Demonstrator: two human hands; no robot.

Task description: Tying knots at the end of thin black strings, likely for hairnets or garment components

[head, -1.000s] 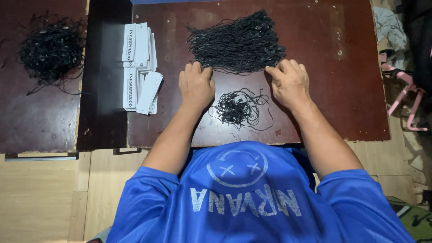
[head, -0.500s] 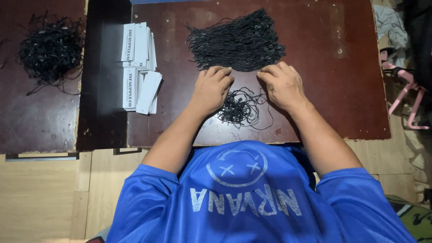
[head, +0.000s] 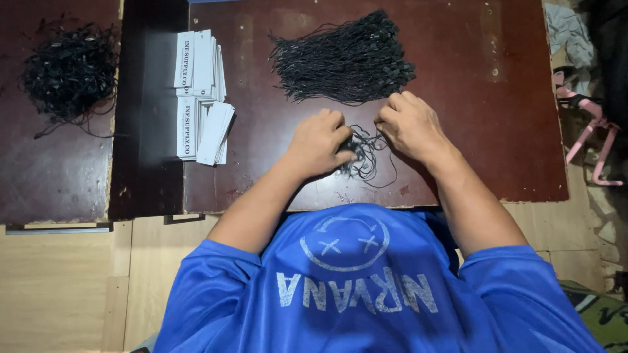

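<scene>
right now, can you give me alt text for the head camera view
Seen from above, a person in a blue shirt works a small tangle of black cords between the left hand and right hand on a dark red-brown table. A larger cord bundle lies beyond; white card tags and another cord pile lie to the left.

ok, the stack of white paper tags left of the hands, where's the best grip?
Judging by the pose, take the stack of white rectangular paper tags by its long side edges, from above. The cards lie flat and fanned on the dark brown wooden table, lower ones skewed right, so square them first.
</scene>
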